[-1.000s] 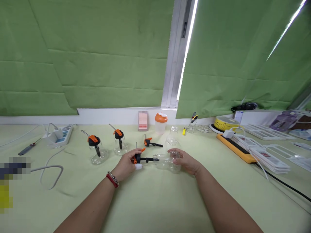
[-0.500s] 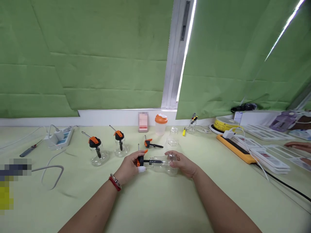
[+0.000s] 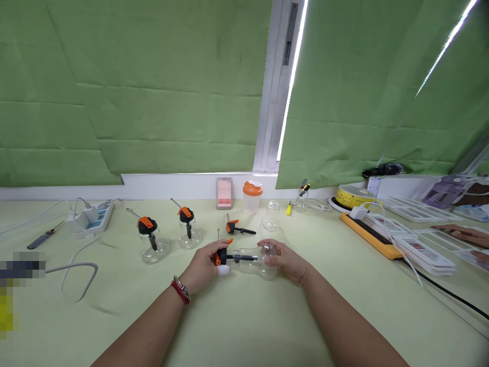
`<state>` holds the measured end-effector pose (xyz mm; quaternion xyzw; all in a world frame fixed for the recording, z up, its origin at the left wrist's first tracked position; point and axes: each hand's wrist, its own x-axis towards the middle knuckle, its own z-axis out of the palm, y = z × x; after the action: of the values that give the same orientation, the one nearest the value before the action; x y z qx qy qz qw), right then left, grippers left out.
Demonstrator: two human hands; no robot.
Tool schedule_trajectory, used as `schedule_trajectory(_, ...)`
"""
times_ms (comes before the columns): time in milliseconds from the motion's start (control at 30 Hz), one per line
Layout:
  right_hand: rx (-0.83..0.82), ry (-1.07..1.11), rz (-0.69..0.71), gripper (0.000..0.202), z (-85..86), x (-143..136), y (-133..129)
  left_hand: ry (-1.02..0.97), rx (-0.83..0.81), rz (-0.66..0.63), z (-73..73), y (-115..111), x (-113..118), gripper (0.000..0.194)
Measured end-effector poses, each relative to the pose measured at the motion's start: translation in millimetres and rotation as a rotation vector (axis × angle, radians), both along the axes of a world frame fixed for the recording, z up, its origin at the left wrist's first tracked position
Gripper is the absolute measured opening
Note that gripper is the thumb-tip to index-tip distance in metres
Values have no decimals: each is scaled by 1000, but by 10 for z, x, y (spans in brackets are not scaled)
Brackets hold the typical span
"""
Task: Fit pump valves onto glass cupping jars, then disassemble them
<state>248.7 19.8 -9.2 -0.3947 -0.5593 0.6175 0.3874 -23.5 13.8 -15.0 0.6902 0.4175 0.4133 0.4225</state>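
My left hand [image 3: 206,262] is closed around a black-and-orange bottle top [image 3: 222,256] with a thin metal spout; a white wrap covers one fingertip. The top's black stem reaches through the neck of a clear glass bottle [image 3: 250,266], which lies on its side. A short gap shows between cap and bottle mouth. On the bottle's base end, my right hand [image 3: 286,260] has its fingers curled. Just behind lies a loose black-and-orange top [image 3: 239,229]. To the left, two glass bottles [image 3: 156,251] stand upright, each fitted with such a top.
An upside-down glass [image 3: 270,216], an orange-lidded cup [image 3: 252,198] and a small jar of screwdrivers [image 3: 301,203] stand along the back. At right are an orange power strip [image 3: 372,235], white trays [image 3: 428,255] and another person's hand [image 3: 464,234]. A screwdriver [image 3: 44,238] lies far left.
The bottle and the top have come slightly closer together, with the stem a little deeper in the neck. At the right, the other person's hand has moved left over the trays.
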Motion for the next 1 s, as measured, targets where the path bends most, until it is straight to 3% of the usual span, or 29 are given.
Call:
schedule_trajectory(600,0,-17,-8,55,-7,-42,-3,14,40,7,-16,-6,16,54)
schedule_trajectory(1000,22,-21,-19,56,-40,-71,-3,-28,-3,6,53,-46,70,55)
